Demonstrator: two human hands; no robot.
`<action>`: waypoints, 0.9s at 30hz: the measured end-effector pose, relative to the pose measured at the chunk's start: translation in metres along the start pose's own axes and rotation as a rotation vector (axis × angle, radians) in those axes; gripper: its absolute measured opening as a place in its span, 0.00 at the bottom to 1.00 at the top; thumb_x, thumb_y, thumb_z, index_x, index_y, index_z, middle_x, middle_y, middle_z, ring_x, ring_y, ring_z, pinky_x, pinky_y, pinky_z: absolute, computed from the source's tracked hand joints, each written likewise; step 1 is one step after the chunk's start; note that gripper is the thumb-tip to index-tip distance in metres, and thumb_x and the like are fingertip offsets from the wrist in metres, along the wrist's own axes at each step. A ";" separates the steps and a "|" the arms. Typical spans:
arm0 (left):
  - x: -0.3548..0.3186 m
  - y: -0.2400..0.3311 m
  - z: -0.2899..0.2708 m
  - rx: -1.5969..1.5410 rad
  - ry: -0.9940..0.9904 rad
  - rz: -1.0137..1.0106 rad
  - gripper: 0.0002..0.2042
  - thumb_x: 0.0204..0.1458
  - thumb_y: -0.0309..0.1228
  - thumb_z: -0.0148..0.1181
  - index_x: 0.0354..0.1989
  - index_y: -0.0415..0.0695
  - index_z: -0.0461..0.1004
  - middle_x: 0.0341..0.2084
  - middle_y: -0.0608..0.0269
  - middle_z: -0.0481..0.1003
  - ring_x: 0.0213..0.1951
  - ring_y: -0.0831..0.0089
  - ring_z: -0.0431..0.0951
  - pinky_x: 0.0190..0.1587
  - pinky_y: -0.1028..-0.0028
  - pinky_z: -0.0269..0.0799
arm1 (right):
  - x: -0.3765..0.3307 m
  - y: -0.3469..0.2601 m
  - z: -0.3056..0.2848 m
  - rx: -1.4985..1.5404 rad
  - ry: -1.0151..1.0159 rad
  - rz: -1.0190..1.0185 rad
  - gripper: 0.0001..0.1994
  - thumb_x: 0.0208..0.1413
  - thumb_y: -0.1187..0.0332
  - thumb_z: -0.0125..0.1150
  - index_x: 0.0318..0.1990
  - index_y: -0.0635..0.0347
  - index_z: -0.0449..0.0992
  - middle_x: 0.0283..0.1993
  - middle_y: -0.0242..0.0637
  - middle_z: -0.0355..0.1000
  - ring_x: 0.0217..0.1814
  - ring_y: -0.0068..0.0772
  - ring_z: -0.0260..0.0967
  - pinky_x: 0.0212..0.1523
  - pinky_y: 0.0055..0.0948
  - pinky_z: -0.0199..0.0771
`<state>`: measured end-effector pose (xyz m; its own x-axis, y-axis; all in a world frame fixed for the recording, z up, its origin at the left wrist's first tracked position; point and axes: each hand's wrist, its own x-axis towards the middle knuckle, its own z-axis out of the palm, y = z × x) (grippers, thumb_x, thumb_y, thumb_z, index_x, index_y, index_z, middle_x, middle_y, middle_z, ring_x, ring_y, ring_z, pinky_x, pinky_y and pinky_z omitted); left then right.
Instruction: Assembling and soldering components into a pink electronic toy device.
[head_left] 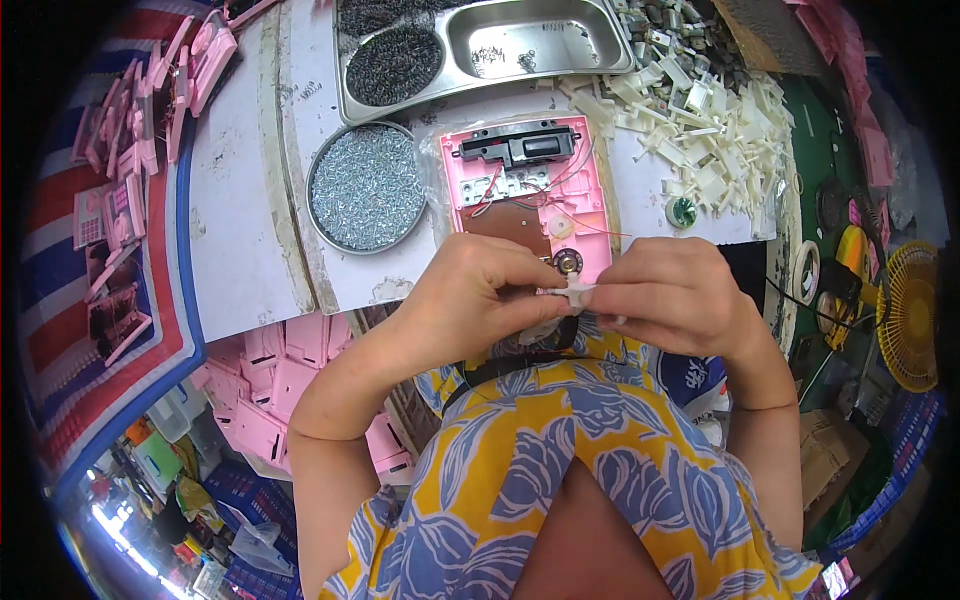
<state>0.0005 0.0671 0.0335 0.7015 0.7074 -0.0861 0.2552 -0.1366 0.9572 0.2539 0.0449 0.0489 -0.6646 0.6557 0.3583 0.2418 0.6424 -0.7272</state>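
- My left hand (480,290) and my right hand (672,292) meet at the near edge of the surface (240,230), fingertips pinched together from both sides on a small white plastic piece (578,292).
- Both hands are closed narrow around that piece; my left thumb and forefinger grip its left end, my right fingers its right end.
- The piece sits just above the near end of an open pink casing (530,190), which lies flat on the surface in front of me.
- Inside the casing I see a black part (520,147) across the far end, thin red wires, a brown board and a small round metal speaker (568,263) just beside my fingertips.
- Left of the casing, touching or nearly so, stands a round tin of silvery screws (366,187).
- At the far edge lies a steel tray (480,45) with compartments, two of them holding dark springs.
- A heap of white plastic parts (710,140) covers the right far corner.
- Pink casings (160,100) are piled off the left edge.
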 end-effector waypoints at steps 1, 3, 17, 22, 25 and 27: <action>0.001 0.000 0.002 0.012 -0.010 0.002 0.07 0.48 0.24 0.72 0.34 0.36 0.83 0.22 0.59 0.78 0.24 0.74 0.76 0.27 0.74 0.67 | -0.001 0.000 0.000 0.006 -0.028 0.003 0.15 0.46 0.75 0.72 0.43 0.62 0.81 0.38 0.42 0.79 0.34 0.43 0.78 0.32 0.34 0.79; 0.005 0.012 -0.003 0.058 -0.203 -0.075 0.09 0.47 0.24 0.72 0.36 0.37 0.82 0.21 0.60 0.77 0.24 0.75 0.76 0.26 0.75 0.67 | -0.004 0.006 0.000 0.124 -0.051 -0.003 0.16 0.46 0.76 0.72 0.45 0.63 0.80 0.39 0.45 0.79 0.35 0.42 0.78 0.32 0.34 0.78; 0.062 -0.018 0.018 0.380 0.105 0.058 0.04 0.60 0.26 0.57 0.40 0.39 0.72 0.24 0.60 0.76 0.26 0.72 0.77 0.31 0.73 0.75 | -0.079 0.031 0.010 1.401 0.683 0.445 0.24 0.66 0.57 0.59 0.65 0.58 0.67 0.30 0.27 0.66 0.32 0.22 0.61 0.31 0.22 0.63; 0.036 -0.018 0.025 0.179 0.329 0.068 0.13 0.58 0.24 0.61 0.48 0.36 0.66 0.39 0.55 0.74 0.36 0.71 0.78 0.35 0.74 0.77 | -0.081 0.035 0.007 1.335 0.715 0.567 0.25 0.64 0.63 0.62 0.64 0.66 0.67 0.48 0.49 0.75 0.40 0.32 0.75 0.40 0.25 0.76; 0.038 -0.013 0.027 0.550 0.263 0.199 0.11 0.49 0.21 0.66 0.39 0.35 0.71 0.41 0.51 0.72 0.37 0.59 0.79 0.38 0.68 0.78 | -0.072 0.034 0.006 1.291 0.605 0.603 0.25 0.64 0.63 0.62 0.64 0.66 0.66 0.54 0.58 0.75 0.46 0.38 0.80 0.44 0.26 0.79; 0.043 -0.009 0.033 0.630 0.261 0.166 0.07 0.45 0.19 0.66 0.31 0.35 0.74 0.42 0.49 0.72 0.39 0.51 0.78 0.39 0.63 0.77 | -0.069 0.030 0.003 1.227 0.566 0.615 0.23 0.64 0.63 0.61 0.61 0.66 0.67 0.54 0.59 0.75 0.47 0.39 0.80 0.45 0.27 0.79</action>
<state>0.0498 0.0758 0.0123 0.6023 0.7748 0.1924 0.5509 -0.5778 0.6023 0.3052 0.0183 0.0006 -0.2555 0.9425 -0.2154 -0.5483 -0.3247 -0.7707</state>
